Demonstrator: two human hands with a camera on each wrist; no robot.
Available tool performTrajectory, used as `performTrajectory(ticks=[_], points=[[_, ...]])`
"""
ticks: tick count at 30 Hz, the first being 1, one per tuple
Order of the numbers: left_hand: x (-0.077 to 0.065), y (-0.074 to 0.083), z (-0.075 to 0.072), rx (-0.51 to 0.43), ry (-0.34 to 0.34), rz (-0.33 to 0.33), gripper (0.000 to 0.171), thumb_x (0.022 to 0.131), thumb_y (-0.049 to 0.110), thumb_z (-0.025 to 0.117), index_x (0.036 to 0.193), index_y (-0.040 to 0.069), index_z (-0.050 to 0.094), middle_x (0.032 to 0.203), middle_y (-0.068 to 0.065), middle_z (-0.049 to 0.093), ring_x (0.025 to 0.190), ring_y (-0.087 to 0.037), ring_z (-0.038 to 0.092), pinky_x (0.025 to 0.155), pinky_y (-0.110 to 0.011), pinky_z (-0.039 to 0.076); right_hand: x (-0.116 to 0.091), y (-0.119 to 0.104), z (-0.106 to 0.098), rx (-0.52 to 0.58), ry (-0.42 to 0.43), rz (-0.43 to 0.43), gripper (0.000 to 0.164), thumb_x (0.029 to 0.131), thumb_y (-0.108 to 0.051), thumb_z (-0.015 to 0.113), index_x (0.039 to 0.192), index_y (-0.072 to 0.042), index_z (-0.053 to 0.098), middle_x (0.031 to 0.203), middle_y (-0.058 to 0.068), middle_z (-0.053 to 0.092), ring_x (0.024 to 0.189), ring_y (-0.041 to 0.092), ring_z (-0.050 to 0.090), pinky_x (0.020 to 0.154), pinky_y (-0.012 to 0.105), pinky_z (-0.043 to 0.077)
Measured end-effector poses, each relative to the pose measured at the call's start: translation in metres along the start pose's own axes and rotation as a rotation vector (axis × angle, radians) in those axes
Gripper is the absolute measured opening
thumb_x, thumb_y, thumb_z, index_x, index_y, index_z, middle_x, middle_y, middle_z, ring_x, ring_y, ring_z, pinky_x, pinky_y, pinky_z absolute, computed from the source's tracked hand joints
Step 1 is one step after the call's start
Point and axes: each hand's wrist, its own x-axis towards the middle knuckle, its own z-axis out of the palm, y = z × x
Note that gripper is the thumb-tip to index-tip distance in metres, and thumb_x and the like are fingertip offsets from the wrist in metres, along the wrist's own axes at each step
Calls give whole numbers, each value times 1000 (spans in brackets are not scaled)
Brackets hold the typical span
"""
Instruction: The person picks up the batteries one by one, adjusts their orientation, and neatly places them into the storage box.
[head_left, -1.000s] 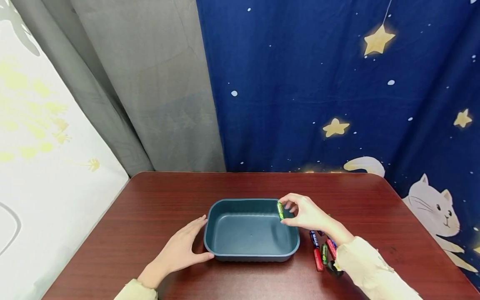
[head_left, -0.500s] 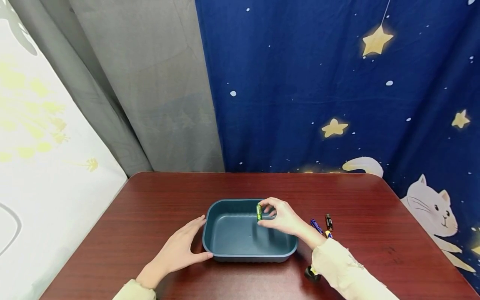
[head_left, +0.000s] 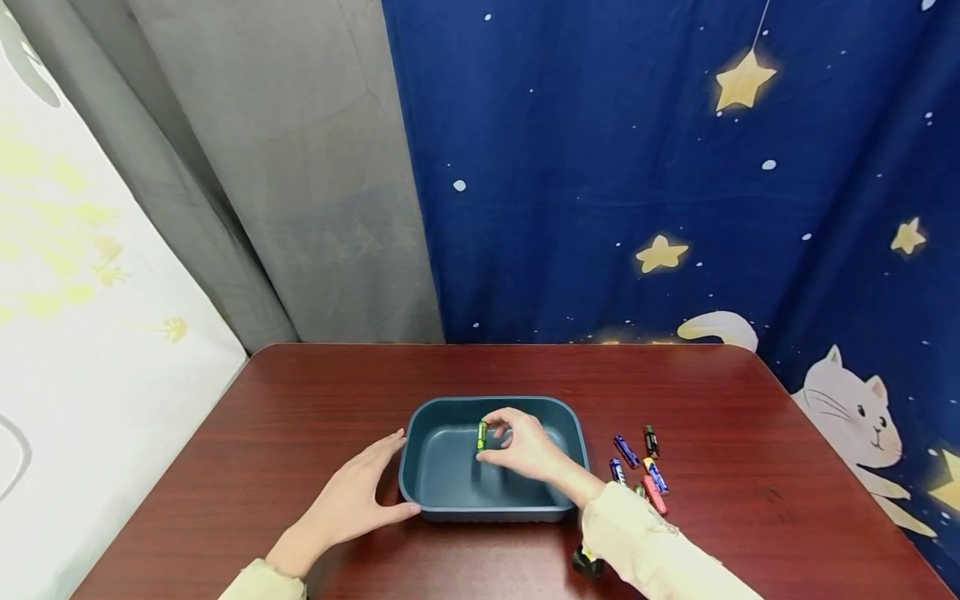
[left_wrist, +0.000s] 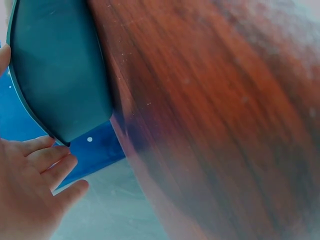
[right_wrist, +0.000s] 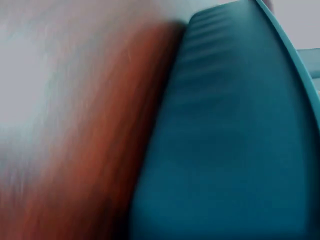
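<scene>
A blue-green plastic bin (head_left: 495,515) sits on the table. My left hand (head_left: 352,496) rests at its left side, fingers extended along the far-left rim and the thumb at the near-left corner. In the left wrist view, fingertips of the left hand (left_wrist: 30,180) meet the edge of the bin (left_wrist: 57,70). Over the inside of the bin, my right hand (head_left: 525,450) pinches a small green battery (head_left: 482,436) upright between thumb and fingers. Only the outer wall of the bin (right_wrist: 225,125) and the tabletop show in the right wrist view; the right hand is out of sight there.
Several loose batteries lie right of the bin, among them a red one (head_left: 655,495), a blue one (head_left: 626,451) and a black one (head_left: 651,441). A dark object (head_left: 587,560) is partly hidden by the right sleeve (head_left: 645,542). Curtains hang behind the table (head_left: 337,375).
The right hand has carried the green battery leftward from the bin's right rim to over its middle. More loose batteries are uncovered. The left hand stays at the bin.
</scene>
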Motion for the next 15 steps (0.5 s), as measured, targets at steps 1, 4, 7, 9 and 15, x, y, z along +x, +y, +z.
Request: performTrajectory(ticks=[1, 4, 7, 9, 15], points=[[0, 0, 0, -1, 0, -2, 89, 66, 63, 67, 135, 11, 44, 139, -3, 41, 126, -21, 40, 97, -44, 38, 1, -1, 4, -1, 0, 16, 44, 72, -17, 76, 109, -2, 59, 98, 6, 59, 82, 20, 57, 62, 21, 49], [0, 0, 0, -10, 0, -6, 88, 66, 60, 69, 135, 11, 43, 139, -4, 41, 125, -21, 41, 96, -45, 39, 5, -2, 15, -13, -7, 49, 44, 71, -17, 77, 108, -1, 59, 96, 8, 59, 82, 22, 58, 61, 20, 49], [0, -1, 1, -10, -3, -11, 88, 66, 60, 68, 135, 11, 43, 139, -3, 42, 125, -21, 41, 96, -45, 40, 9, -3, 26, -46, -19, 59, 44, 70, -18, 77, 106, 0, 60, 96, 8, 60, 82, 22, 58, 62, 21, 48], [-1, -1, 1, -8, -5, -13, 89, 66, 62, 68, 135, 11, 43, 139, -3, 42, 125, -21, 41, 96, -45, 40, 11, -3, 31, -70, -28, 61, 44, 70, -19, 77, 106, 0, 60, 96, 8, 61, 82, 21, 58, 64, 22, 47], [1, -1, 0, -12, 2, -11, 89, 66, 62, 68, 134, 11, 44, 139, -3, 42, 124, -22, 42, 95, -45, 40, 18, -7, 38, -110, -54, 75, 45, 69, -19, 78, 105, 0, 61, 93, 8, 60, 80, 20, 58, 66, 23, 47]])
